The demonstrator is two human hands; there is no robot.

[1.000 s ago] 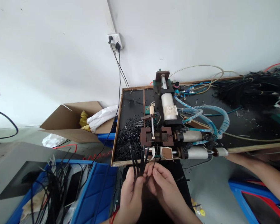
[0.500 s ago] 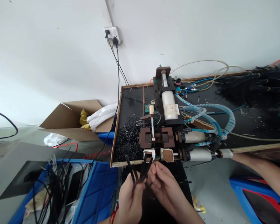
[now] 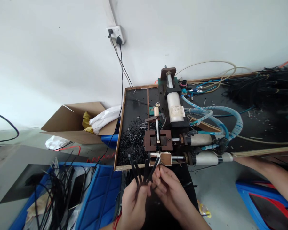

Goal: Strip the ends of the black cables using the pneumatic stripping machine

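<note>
Left hand (image 3: pixel 135 199) and right hand (image 3: pixel 169 185) are close together in front of the near edge of the desk (image 3: pixel 136 107); from where I watch, I cannot tell whether they touch. With the left I have several black strips (image 3: pixel 146 169) gripped between thumb and fingers, their upper ends fanned out and pointing toward the machine. With the right I have thumb and fingertips pinched on a thin black wire (image 3: pixel 160 164), which runs up to two small pads, a left pad (image 3: pixel 154 158) and a right pad (image 3: pixel 166 158), meeting at the machine's front. Just behind them I see the brown clamp blocks (image 3: pixel 166 139) drawn together, with a slim metal rod (image 3: pixel 157 129) above them.

A large white cylinder (image 3: pixel 175 107) stands behind the blocks, and two pale cylinders lie to their right, with blue-wrapped hoses (image 3: pixel 236 123) curving around. Small black pieces (image 3: pixel 132 145) are heaped on the desk to the left of the machine, and a dark mass of cables (image 3: pixel 256 86) lies at its far right. To my left, an open cardboard box (image 3: pixel 74 137) holds a yellow bag (image 3: pixel 86 123), beside a white wrapped bundle (image 3: pixel 105 119); nearer is a blue crate (image 3: pixel 98 195) containing black leads (image 3: pixel 59 191). Another person's arm (image 3: pixel 266 172) reaches toward the desk from the right.
</note>
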